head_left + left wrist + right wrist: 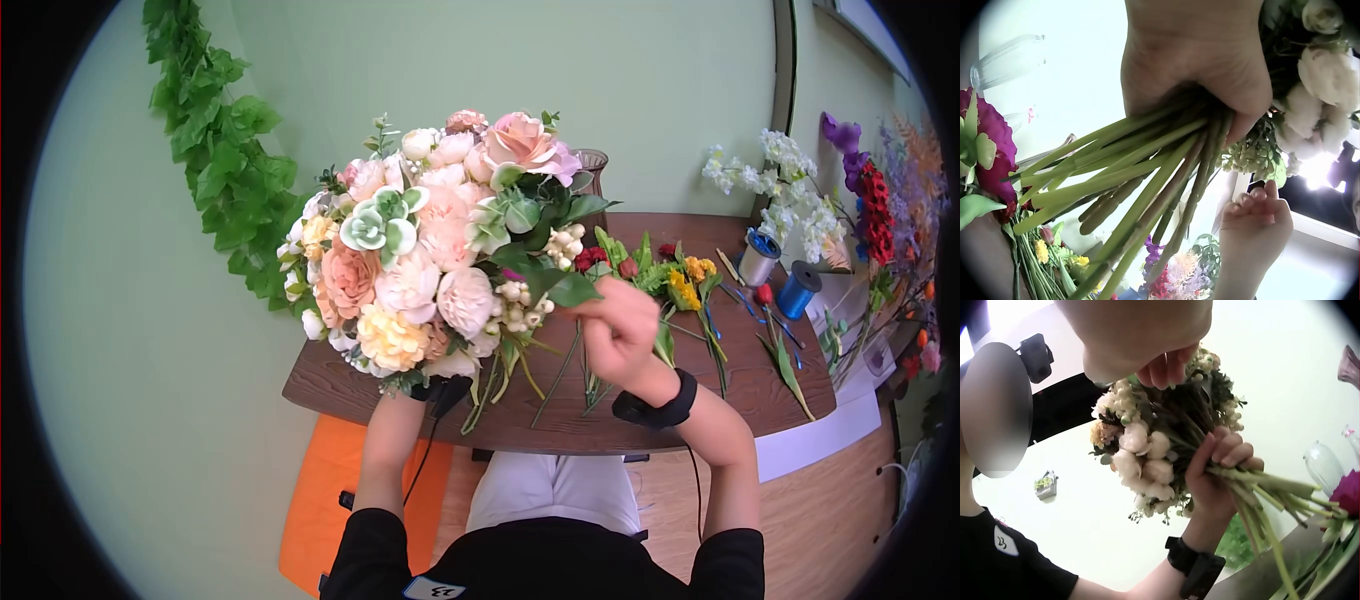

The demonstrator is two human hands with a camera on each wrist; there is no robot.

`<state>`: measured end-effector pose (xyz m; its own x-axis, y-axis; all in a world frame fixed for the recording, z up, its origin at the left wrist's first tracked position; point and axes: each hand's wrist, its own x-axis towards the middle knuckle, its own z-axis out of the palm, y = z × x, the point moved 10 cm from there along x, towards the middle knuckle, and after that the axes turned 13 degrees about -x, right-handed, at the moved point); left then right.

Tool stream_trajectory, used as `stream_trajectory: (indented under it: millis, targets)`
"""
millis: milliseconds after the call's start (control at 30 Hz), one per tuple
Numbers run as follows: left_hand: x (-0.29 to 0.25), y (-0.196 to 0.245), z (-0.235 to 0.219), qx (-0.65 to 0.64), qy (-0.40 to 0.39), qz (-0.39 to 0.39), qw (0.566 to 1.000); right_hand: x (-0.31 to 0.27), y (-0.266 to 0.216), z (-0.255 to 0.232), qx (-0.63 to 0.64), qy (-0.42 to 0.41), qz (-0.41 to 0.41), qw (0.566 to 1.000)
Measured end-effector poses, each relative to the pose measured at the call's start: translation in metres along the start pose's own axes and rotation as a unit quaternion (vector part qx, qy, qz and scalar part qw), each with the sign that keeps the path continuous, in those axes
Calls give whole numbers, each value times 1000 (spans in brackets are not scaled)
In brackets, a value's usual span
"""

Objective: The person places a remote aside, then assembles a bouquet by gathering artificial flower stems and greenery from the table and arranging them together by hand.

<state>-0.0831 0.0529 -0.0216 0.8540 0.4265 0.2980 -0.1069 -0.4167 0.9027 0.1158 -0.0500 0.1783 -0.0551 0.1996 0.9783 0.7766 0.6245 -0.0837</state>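
The large bouquet [410, 260] of pink, cream and peach flowers is held up over the table. My left hand [1197, 56] grips its bundled green stems [1141, 162], with the fingers wrapped round them in the right wrist view; the blooms hide this hand from above. At the bouquet's right side is my right hand [620, 330], its fingers curled close to a dark green leaf [575, 289] and the white berries [520, 308]. Whether those fingers pinch the leaf cannot be told. In the right wrist view, the curled fingers [1160, 370] are above the bouquet's underside.
Loose red and yellow flowers [684, 290] lie on the brown table [660, 430], right of the bouquet. Two ribbon spools [797, 292] and a red tulip [764, 296] are further right. A glass vase [592, 170] stands behind; more flowers [875, 215] stand at the far right.
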Motion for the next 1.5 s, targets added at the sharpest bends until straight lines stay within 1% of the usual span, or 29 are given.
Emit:
stream_trajectory:
  millis: [33, 67, 133, 167, 200, 233, 267, 300, 333, 367, 467, 500, 567, 600, 733, 800, 833, 900, 933, 1033, 1100, 1167, 1200, 1267, 1300, 1367, 1400, 1467, 1500]
  targets:
    - [139, 38, -35, 5, 0, 0, 1000, 5, 4, -11, -5, 47, 17, 999]
    - [-1, -1, -1, 10, 0, -2, 1000, 15, 5, -19, -6, 64, 27, 998]
    - [0, -1, -2, 20, -2, -8, 1000, 32, 7, -31, -8, 81, 40, 996]
    - [3, -1, -2, 26, -2, -10, 1000, 37, 15, -32, 25, 72, 78, 994]
    - [143, 37, -32, 31, -2, -11, 999, 41, 23, -33, 58, 63, 115, 990]
    - [151, 40, -34, 37, -1, -11, 999, 46, 22, -36, 57, 64, 113, 990]
    - [149, 42, -42, 43, 0, -10, 999, 51, 24, -34, 64, 48, 134, 988]
    - [1, -1, -5, 50, 2, -9, 999, 53, 27, -31, 70, 31, 154, 985]
    - [0, 0, -8, 56, 3, -8, 998, 52, 34, -23, 93, -14, 187, 978]
    - [-2, 0, -11, 62, 5, -8, 998, 54, 33, -25, 92, -14, 185, 978]
    - [-11, 1, -14, 80, 9, -11, 997, 48, 36, -2, 55, -158, 247, 955]
    - [-12, 0, -15, 85, 11, -12, 996, 47, 38, -1, 56, -158, 246, 955]
    - [-12, 0, -17, 97, 15, -15, 995, 52, 27, 1, -1, -154, 144, 978]
    - [0, 3, -18, 102, 17, -17, 994, 51, 24, 3, -21, -179, 120, 976]
    - [-4, 2, -23, 123, 26, -24, 992, 50, 18, 5, -10, -180, 106, 978]
    - [-9, -1, -22, 132, 31, -29, 990, 53, 9, 7, -32, -186, 60, 980]
    - [-17, -3, -20, 137, 32, -31, 990, 53, 10, 7, -31, -187, 60, 980]
    - [-21, -6, -21, 147, 36, -35, 988, 57, 7, 7, -57, -193, -1, 979]
    - [-22, -6, -21, 151, 37, -37, 987, 61, 9, 3, -41, -176, -2, 984]
    - [-23, -9, -22, 166, 39, -42, 984, 65, 19, 3, -42, -183, -22, 982]
    - [-23, -10, -23, 176, 41, -46, 983, 67, 18, 3, -69, -182, -34, 980]
    - [-24, -10, -25, 184, 44, -51, 981, 65, 6, 7, -191, -176, -132, 957]
    - [-25, -11, -27, 189, 46, -53, 979, 64, 3, 8, -191, -176, -132, 957]
    - [-24, -12, -27, 200, 49, -57, 977, 59, -6, 5, -152, -146, -102, 972]
    - [-24, -12, -28, 205, 51, -59, 976, 56, -9, 6, -122, -155, -85, 977]
    - [-23, -13, -30, 215, 53, -63, 973, 51, -16, 3, -85, -133, -79, 984]
    - [-22, -13, -30, 220, 54, -65, 972, 49, -16, 3, -85, -133, -79, 984]
    - [-24, -15, -30, 230, 54, -71, 969, 43, -21, 8, -127, -152, -120, 973]
    - [-23, -14, -30, 235, 54, -74, 968, 43, -21, 7, -126, -152, -119, 973]
